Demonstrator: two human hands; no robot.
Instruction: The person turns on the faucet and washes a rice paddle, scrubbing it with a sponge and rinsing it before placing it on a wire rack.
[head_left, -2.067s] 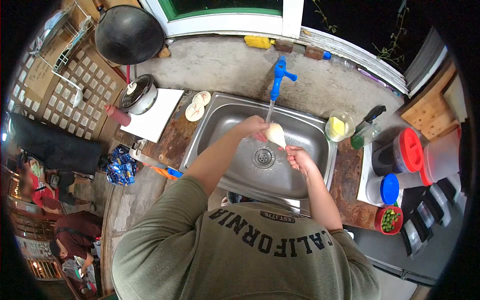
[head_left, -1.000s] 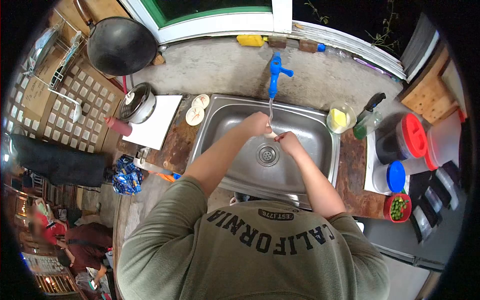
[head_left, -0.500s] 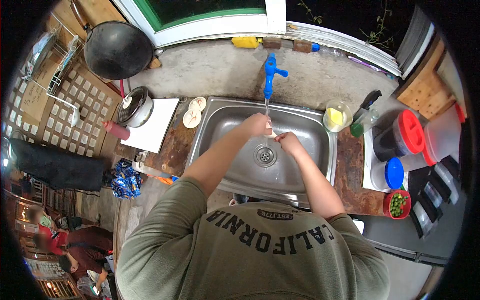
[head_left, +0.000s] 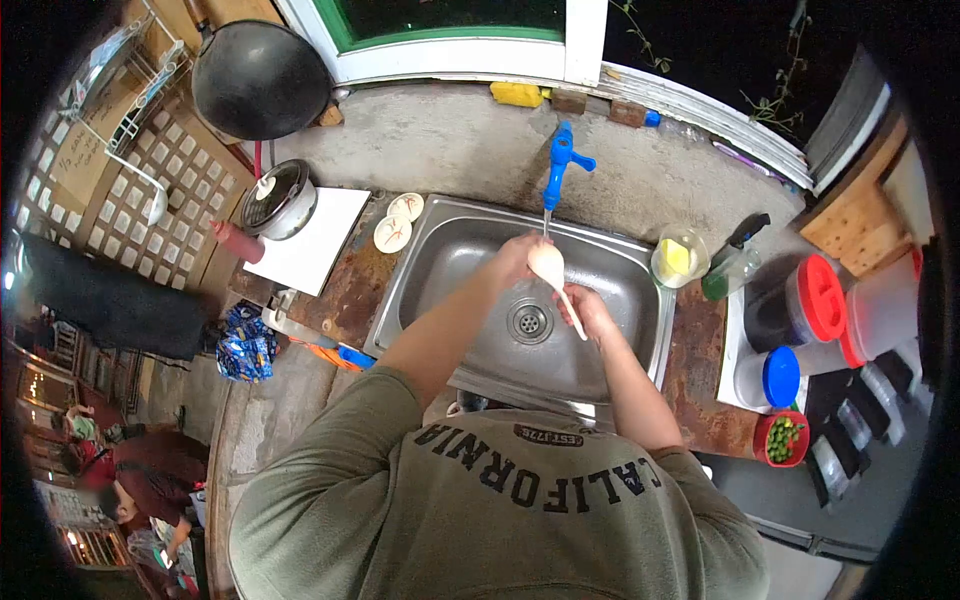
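A white serving spoon [head_left: 546, 263] is held over the sink [head_left: 440, 290], its rounded bowl just under the spout of the blue faucet [head_left: 558, 170]. My left hand [head_left: 517, 259] grips the spoon at the bowl end, with some fingers hidden behind it. Lower down, my right hand [head_left: 592, 311] is closed around the handle, which slants down to the right. The metal drain [head_left: 530, 321] shows below the hands. A thin stream of water seems to come from the spout onto the spoon.
Two round coasters [head_left: 393, 234] lie left of the sink. At its right stand a tub with a yellow sponge [head_left: 676, 258], a green bottle [head_left: 718, 280], lidded containers [head_left: 780, 376] and a red bowl of green fruits [head_left: 781, 439]. A wok [head_left: 260, 80] hangs upper left.
The spoon has come up and turned, so its bowl and handle now show clearly. My right hand has moved slightly lower along the handle. The whole view has shifted a little.
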